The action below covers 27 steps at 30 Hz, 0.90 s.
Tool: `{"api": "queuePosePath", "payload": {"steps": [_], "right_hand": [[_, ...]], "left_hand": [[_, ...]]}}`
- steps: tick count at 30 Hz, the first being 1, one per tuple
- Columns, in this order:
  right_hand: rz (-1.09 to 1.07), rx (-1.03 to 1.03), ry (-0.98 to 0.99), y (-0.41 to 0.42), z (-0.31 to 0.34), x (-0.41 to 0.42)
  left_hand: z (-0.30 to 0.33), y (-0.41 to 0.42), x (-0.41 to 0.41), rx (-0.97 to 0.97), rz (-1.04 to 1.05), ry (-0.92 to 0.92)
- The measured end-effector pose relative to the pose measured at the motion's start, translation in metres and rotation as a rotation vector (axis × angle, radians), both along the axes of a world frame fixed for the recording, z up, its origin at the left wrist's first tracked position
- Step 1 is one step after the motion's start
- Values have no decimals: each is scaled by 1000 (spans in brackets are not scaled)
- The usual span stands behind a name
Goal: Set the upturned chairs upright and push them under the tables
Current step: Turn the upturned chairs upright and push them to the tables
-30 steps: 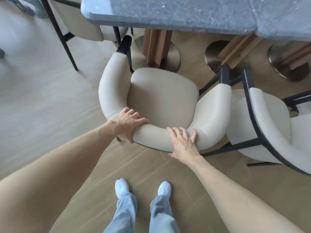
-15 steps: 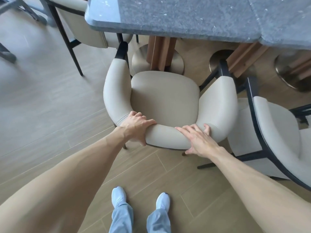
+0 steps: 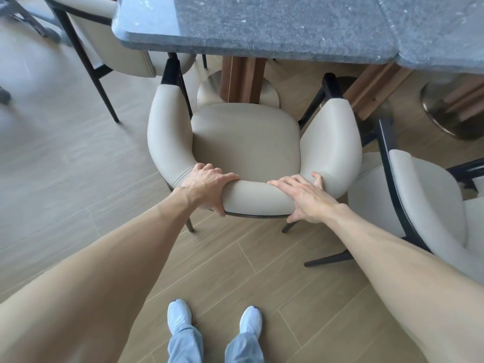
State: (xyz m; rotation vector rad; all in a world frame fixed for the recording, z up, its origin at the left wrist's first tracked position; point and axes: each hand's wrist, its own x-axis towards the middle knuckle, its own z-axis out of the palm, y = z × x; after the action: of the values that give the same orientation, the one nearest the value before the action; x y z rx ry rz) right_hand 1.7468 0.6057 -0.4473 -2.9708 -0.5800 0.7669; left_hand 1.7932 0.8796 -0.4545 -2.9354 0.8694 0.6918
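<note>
A cream padded chair (image 3: 246, 142) with a curved backrest and black legs stands upright in front of me, facing the grey stone table (image 3: 275, 24). Its armrest tips reach the table's near edge; the seat is still out in the open. My left hand (image 3: 207, 187) is wrapped over the left part of the backrest, thumb on the inner side. My right hand (image 3: 303, 197) lies over the right part of the backrest, fingers spread on top and thumb under its lower rim.
A second cream chair (image 3: 429, 210) stands close on the right, its black frame near my right forearm. A third chair (image 3: 123, 56) sits at the table's left end. Wooden pedestal (image 3: 242, 79) with round metal bases under the table. My feet (image 3: 214, 320) stand on wood-look floor.
The chair has slid forward toward the table with both hands on its backrest, and I have stepped closer. My right hand has shifted further right along the backrest.
</note>
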Motion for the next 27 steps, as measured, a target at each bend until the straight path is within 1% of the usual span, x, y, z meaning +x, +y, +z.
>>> {"api": "queuePosePath", "payload": {"steps": [6,11,13,15,17,18,19,21,22,23,25,27], "right_hand": [[-47,8,19,6,5,-5],[-134,41,99,28,24,-5],[-154,69,100,39,34,-6],[-199,132,84,51,44,-8],[-307,260,33,65,58,-9],[-398,365,6,72,67,-10],[-513,509,-11,78,77,-10],[-748,885,-26,88,103,-11],[-821,1060,-47,93,117,-13],[-855,1182,-86,96,134,-15],[-884,1320,-164,98,162,-22],[-903,1391,-236,98,191,-29]], "left_hand": [[0,2,-8,-28,4,-9],[13,0,-14,-222,140,67],[23,-1,-16,-259,166,99],[34,0,-21,-373,255,156],[49,0,-27,-589,420,211],[60,-1,-31,-726,530,231],[73,-2,-34,-882,650,252],[104,-4,-41,-1199,825,275],[120,-3,-46,-1310,861,246],[138,-2,-50,-1394,876,213],[168,0,-59,-1521,894,180],[195,5,-64,-1571,878,145]]}}
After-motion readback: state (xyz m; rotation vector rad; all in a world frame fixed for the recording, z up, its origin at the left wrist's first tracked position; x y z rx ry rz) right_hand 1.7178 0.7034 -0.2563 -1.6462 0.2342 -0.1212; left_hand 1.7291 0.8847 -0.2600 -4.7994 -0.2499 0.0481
